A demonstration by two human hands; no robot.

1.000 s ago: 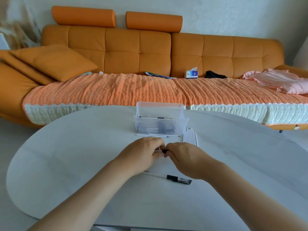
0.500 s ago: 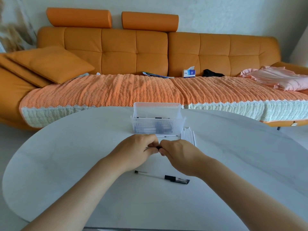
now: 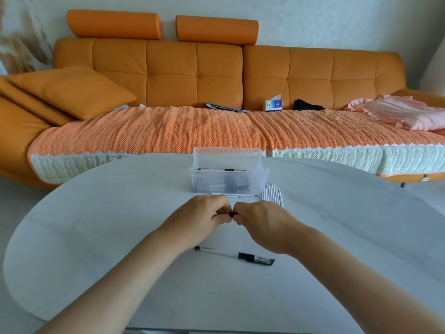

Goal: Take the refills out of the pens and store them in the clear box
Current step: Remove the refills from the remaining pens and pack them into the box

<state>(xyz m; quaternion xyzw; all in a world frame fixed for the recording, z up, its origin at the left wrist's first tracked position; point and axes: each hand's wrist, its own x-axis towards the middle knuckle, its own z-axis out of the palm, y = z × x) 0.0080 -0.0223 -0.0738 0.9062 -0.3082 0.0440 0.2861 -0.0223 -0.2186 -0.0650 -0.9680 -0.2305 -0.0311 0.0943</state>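
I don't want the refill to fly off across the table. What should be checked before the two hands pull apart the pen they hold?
1. Left hand grips one end of the black-tipped pen: ok.
2. Right hand grips the other end: ok.
3. Refill loose inside it: cannot tell, the fingers hide nearly all of the pen.
4. Clear ribbed plastic box open at the top, just beyond the hands: ok.
5. Pen held over the white oval table, well inside its edge: ok.
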